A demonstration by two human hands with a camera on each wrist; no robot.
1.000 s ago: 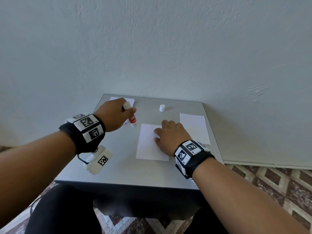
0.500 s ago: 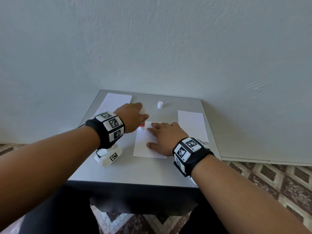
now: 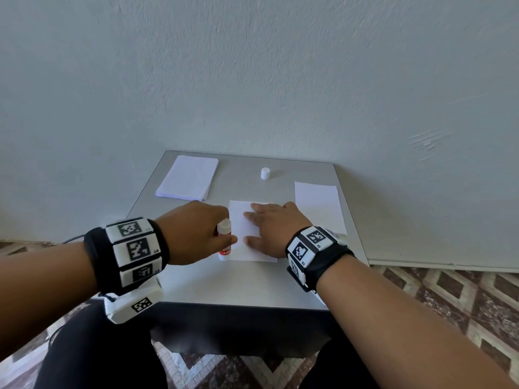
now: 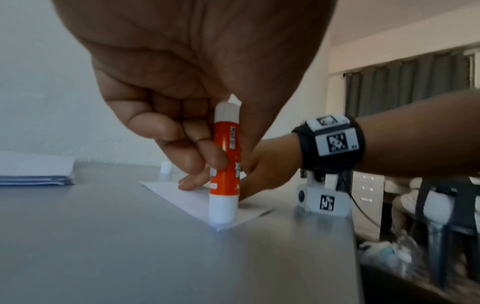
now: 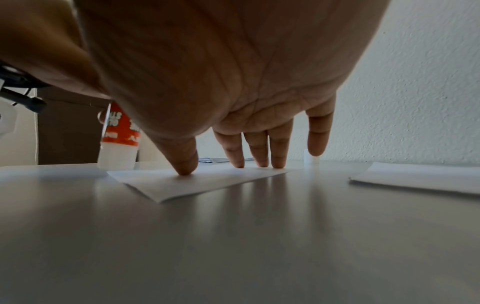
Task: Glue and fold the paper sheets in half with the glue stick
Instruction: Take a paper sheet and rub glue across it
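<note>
Here the left hand (image 4: 182, 115) pinches the upright glue stick (image 4: 224, 164) at the sheet (image 3: 247, 234)'s near-left corner; the right hand (image 3: 276, 226) presses straight fingers (image 5: 259, 152) flat on it; thin and light, it would likely skid unpinned on the grey table (image 3: 224, 282).

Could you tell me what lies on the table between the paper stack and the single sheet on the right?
In the head view, only the white cap stands between the paper stack and the single sheet.

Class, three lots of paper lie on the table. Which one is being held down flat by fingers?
The middle sheet, under the right hand, with the glue stick at its near left corner. The stack and the right-side sheet lie untouched.
</note>
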